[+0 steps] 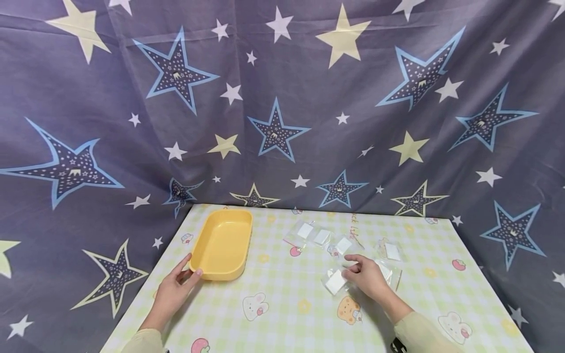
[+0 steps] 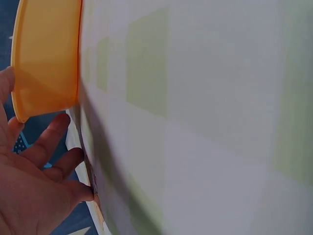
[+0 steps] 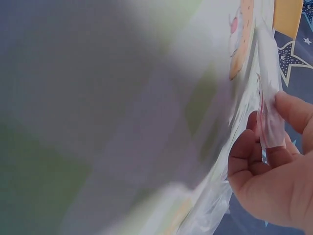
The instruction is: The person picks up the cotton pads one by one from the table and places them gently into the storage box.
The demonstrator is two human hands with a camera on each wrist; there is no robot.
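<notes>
The right hand [image 1: 370, 280] is pinching a clear bag [image 1: 335, 283] with a white insert, above the right half of the checked desk [image 1: 282, 274]. The left hand [image 1: 171, 293] is gripping the near left corner of a yellow tray [image 1: 225, 245], thumb and fingers on its rim. Beyond the right hand, 2 other bags [image 1: 392, 251] are lying; left of them, 3 small bags [image 1: 323, 238] are forming a slanting row. A starry cloth [image 1: 300, 73] is hanging behind.

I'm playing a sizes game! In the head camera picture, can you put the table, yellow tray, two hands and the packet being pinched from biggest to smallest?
1. Table
2. Yellow tray
3. Left hand and right hand: too alike to rank
4. Pinched packet
</notes>
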